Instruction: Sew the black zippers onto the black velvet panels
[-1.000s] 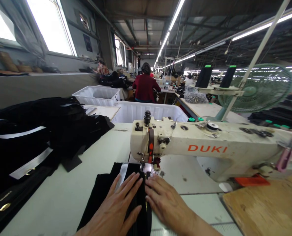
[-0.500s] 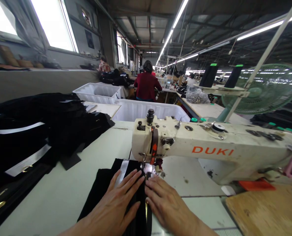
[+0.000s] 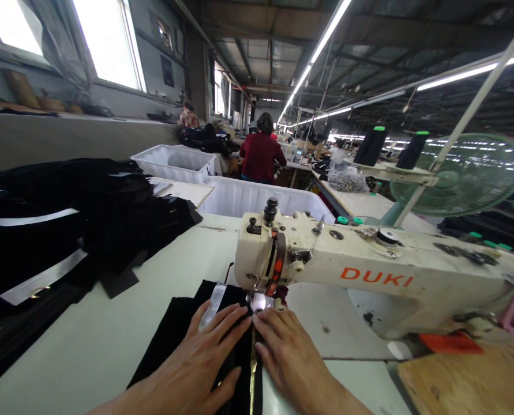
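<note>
A black fabric piece (image 3: 161,340) lies on the sewing table, its far edge at the needle of a white sewing machine (image 3: 308,253). A gold zipper (image 3: 252,369) runs lengthwise along its right side, and a pale shiny strip (image 3: 214,304) crosses its far left part. My left hand (image 3: 205,351) rests flat on the fabric, fingers stretched forward and thumb apart. On the right edge by the zipper lies my right hand (image 3: 286,346), its fingers extended toward the lit presser foot (image 3: 259,302). The fingertips of both hands are close to the foot, whose tip is partly hidden.
A heap of black fabric pieces (image 3: 75,219) covers the table's left side. Behind the machine stand white plastic bins (image 3: 261,195). Thread cones (image 3: 370,147) and a green fan (image 3: 460,173) are at right, a wooden board (image 3: 468,374) at lower right. A person in dark red (image 3: 262,154) sits ahead.
The view has shifted slightly. More of the gold zipper shows between my hands. Both hands keep nearly the same place on the fabric by the presser foot.
</note>
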Motion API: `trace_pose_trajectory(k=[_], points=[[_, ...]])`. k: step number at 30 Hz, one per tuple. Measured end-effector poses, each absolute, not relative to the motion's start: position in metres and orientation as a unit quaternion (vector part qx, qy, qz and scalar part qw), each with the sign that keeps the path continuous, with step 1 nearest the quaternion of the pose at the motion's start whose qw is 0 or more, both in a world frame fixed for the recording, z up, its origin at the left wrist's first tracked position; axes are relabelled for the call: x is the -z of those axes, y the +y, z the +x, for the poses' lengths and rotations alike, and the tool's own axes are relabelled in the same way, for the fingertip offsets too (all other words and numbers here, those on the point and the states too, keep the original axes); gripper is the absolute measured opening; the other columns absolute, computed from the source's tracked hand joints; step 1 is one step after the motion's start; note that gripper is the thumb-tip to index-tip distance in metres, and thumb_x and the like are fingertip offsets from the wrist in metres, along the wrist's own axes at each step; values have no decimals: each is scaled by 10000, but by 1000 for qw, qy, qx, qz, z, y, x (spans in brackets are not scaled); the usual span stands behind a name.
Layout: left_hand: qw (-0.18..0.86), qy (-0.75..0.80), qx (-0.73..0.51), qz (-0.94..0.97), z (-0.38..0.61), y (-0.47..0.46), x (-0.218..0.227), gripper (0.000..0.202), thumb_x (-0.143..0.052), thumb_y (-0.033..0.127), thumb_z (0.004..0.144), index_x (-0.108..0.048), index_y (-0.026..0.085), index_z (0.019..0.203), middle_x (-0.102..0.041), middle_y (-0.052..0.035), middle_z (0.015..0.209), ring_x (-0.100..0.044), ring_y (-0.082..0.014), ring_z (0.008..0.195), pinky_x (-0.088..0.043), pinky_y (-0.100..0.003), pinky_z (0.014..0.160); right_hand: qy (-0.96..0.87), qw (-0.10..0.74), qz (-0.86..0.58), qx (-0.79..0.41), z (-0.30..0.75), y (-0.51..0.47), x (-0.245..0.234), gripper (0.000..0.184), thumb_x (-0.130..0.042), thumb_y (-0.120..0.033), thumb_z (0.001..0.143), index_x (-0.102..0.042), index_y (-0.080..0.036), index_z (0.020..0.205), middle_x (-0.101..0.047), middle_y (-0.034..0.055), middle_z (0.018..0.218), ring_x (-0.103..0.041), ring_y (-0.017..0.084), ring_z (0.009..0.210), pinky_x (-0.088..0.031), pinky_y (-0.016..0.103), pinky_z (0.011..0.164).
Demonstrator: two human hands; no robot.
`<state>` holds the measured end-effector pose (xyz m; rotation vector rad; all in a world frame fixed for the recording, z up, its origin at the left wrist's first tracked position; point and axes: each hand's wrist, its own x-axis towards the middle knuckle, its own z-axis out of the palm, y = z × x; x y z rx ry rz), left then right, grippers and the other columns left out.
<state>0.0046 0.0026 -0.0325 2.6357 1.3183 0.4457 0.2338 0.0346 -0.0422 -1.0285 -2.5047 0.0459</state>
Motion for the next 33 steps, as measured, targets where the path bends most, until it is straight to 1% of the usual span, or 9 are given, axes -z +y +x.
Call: trace_pose_trajectory(k=[4, 7, 11, 14, 17, 19, 23, 27, 33], points=[[93, 427, -142, 888, 1, 5, 28, 649, -528, 276, 947, -272, 311, 1542, -397, -50, 1546, -341, -310, 1424, -195, -667, 1133, -903, 237, -358, 9, 234, 38, 44, 348, -548, -279, 967, -583, -228, 1310, -657, 24, 1272, -579, 225, 1195, -411, 418, 1118], [88, 422, -157, 888, 1, 5, 24, 675, -551, 244, 919, -284, 317, 1535, -419, -44, 1533, -370, -310, 1410, -200, -662, 1133, -899, 259, -351, 34, 232, 40, 48, 327, -565, -290, 963, -606, -217, 1280, -664, 27, 1269, -587, 219, 1192, -408, 393, 1119], [56, 427, -169, 887, 4, 3, 21, 658, -605, 230, 855, -405, 229, 1481, -478, -95, 1489, -403, -333, 1386, -227, -609, 1153, -893, 286, -341, 63, 229, 41, 53, 330, -555, -268, 969, -607, -198, 1287, -680, 33, 1242, -601, 213, 1178, -407, 372, 1119], [50, 425, -148, 891, 5, 7, 23, 632, -590, 267, 886, -401, 177, 1482, -463, -123, 1496, -389, -337, 1393, -235, -595, 1155, -890, 296, -339, 79, 227, 43, 57, 326, -554, -272, 967, -616, -187, 1276, -686, 40, 1234, -613, 219, 1164, -433, 372, 1098], [55, 428, -140, 891, 3, 12, 26, 645, -556, 268, 916, -334, 206, 1519, -418, -104, 1529, -351, -329, 1415, -232, -613, 1146, -884, 291, -355, 88, 226, 45, 58, 327, -562, -278, 960, -622, -182, 1267, -683, 50, 1246, -627, 240, 1149, -466, 402, 1069], [55, 430, -141, 890, 3, 12, 25, 662, -572, 261, 902, -335, 225, 1519, -421, -96, 1528, -358, -326, 1412, -246, -598, 1149, -883, 298, -351, 94, 226, 45, 58, 319, -552, -273, 963, -628, -173, 1257, -691, 58, 1229, -635, 242, 1136, -468, 406, 1067], [50, 427, -148, 891, 5, 8, 23, 679, -611, 254, 858, -382, 220, 1497, -424, -114, 1522, -390, -342, 1392, -295, -568, 1143, -893, 294, -327, 92, 227, 42, 55, 308, -516, -260, 976, -634, -152, 1239, -703, 74, 1193, -636, 234, 1133, -449, 399, 1090], [53, 426, -161, 889, 6, 6, 23, 741, -610, 250, 851, -317, 250, 1532, -413, -101, 1530, -386, -358, 1391, -309, -594, 1130, -890, 274, -354, 83, 227, 42, 55, 320, -515, -264, 977, -621, -154, 1257, -674, 80, 1253, -618, 249, 1170, -460, 419, 1083], [63, 427, -154, 889, 6, 4, 16, 799, -661, 249, 813, -313, 277, 1531, -410, -86, 1535, -395, -339, 1390, -325, -536, 1141, -899, 286, -319, 90, 229, 42, 53, 318, -506, -269, 983, -617, -156, 1259, -687, 75, 1225, -614, 225, 1176, -446, 370, 1097]])
